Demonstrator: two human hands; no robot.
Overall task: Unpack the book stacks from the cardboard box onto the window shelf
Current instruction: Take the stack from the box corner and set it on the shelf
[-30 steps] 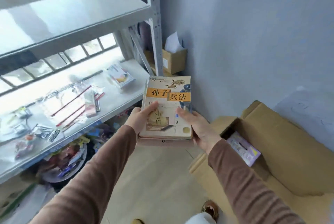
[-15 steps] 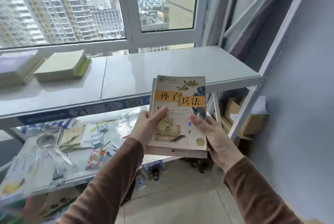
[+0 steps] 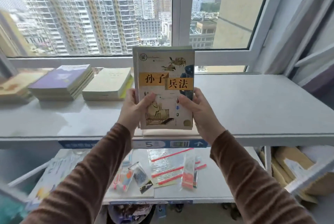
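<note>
I hold a small stack of books (image 3: 165, 72) with an orange title band on the top cover. My left hand (image 3: 134, 111) grips its left edge and my right hand (image 3: 200, 113) grips its right edge. The stack hangs above the front middle of the white window shelf (image 3: 253, 108). On the shelf's left lie three book stacks: a tan one (image 3: 16, 86), a purple-covered one (image 3: 63, 83) and a pale green one (image 3: 108, 84). The cardboard box is out of view.
The window frame (image 3: 176, 16) stands behind the shelf. A lower shelf (image 3: 216, 187) carries plastic bags with red strips (image 3: 168, 166) and small packets. Cardboard pieces (image 3: 292, 166) sit at the lower right. A grey curtain (image 3: 310, 25) hangs at the right.
My view swung from the box and floor up to the window shelf. Both hands carried the book stack up and forward over the shelf's front edge.
</note>
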